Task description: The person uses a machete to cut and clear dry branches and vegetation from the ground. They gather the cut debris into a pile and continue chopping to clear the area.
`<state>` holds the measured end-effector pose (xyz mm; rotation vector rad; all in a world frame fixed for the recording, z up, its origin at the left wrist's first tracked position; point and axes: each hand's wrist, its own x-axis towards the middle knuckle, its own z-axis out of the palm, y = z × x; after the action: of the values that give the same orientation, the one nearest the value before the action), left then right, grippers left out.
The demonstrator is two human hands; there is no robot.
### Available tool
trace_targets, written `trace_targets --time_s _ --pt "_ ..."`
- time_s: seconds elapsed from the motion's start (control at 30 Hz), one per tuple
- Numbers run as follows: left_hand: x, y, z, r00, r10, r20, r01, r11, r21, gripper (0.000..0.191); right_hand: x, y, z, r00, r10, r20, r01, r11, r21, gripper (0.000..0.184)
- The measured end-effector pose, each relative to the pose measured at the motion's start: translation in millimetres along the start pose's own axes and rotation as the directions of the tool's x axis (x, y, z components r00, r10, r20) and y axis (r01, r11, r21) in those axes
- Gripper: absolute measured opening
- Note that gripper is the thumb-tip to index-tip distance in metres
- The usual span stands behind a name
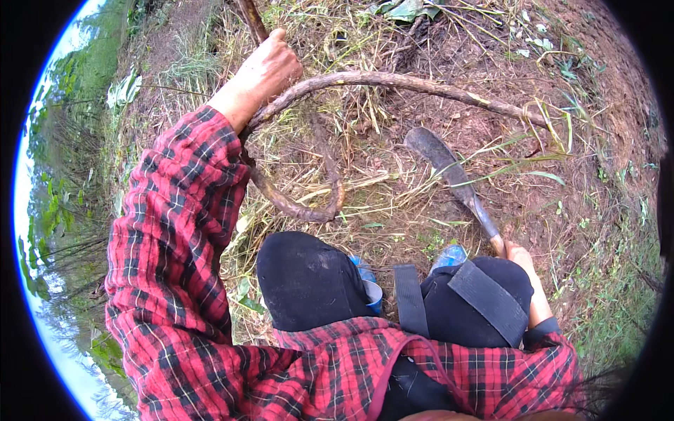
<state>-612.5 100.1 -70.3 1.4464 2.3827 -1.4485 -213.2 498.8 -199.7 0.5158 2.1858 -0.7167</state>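
My left hand, at the end of an outstretched arm, is closed around a brown woody stem whose upper end leaves the top of the picture. From about my left wrist a long curved woody stem arches to the right, and a bent, looping part curls below it near my left knee. At my right knee, my right hand grips the wooden handle of a machete. Its dark, dirty blade points up and to the left, beneath the arching stem. The knee partly hides that hand.
Dry grass and straw lie over brown soil around my feet. My knees are bent above blue boots. Black straps cross near my right thigh. Leafy plants stand at the left, and large leaves lie at the top.
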Motion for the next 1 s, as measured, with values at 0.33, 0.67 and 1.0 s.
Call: trace_targets --time_s 0.33,0.67,1.0 --pt "3.1 45.8 -13.0 0.984 -0.070 -0.162 0.063 0.997 -0.051 0.009 -2.7 -392.8 -125.6 -0.338 -0.825 -0.454 0.860 -0.074 -0.506 0.018" --pt "-22.3 110.6 -27.8 0.892 -0.159 -0.422 -0.197 0.704 -0.682 0.013 84.2 -404.3 -181.9 0.644 -0.765 -0.005 0.335 0.288 -0.897 0.021" --pt "8.9 182.8 30.7 0.539 0.320 0.779 -0.232 -0.833 0.503 0.027 40.6 -337.6 -74.4 0.799 -0.516 0.309 0.600 0.714 -0.361 0.031"
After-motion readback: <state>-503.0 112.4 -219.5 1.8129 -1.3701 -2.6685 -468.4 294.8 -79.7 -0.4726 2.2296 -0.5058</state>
